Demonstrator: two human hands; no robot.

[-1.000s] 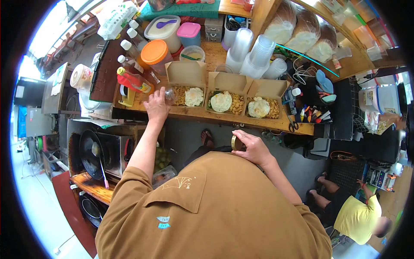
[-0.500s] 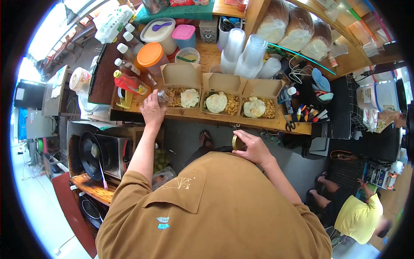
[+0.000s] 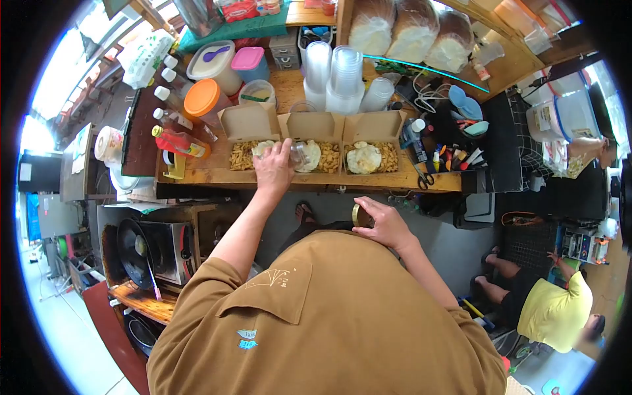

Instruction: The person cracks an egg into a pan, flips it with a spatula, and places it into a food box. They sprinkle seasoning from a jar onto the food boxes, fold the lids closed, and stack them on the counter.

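Observation:
My left hand (image 3: 273, 170) is closed around a small clear jar (image 3: 300, 155), tipped sideways over the middle takeaway box (image 3: 311, 128). That box holds a fried egg (image 3: 309, 158) and a brown chopped dish. To the left, another open cardboard box (image 3: 249, 124) has an egg partly covered by my left fingers. The right box (image 3: 373, 125) shows its fried egg (image 3: 364, 159) in full. Low in front of my body, my right hand (image 3: 388, 227) grips a round gold lid (image 3: 357, 216) by its edge.
Behind the boxes stand stacked plastic cups (image 3: 345, 79), an orange-lidded tub (image 3: 203, 99) and a red sauce bottle (image 3: 178, 141). Scissors (image 3: 424, 178) lie at the counter's right end. A wok (image 3: 137, 250) is at lower left. A person in a yellow shirt (image 3: 556, 316) is at lower right.
My left hand has carried the jar rightward, from the left box's side to over the middle box. My right hand stays low with the lid. The whole view has shifted slightly.

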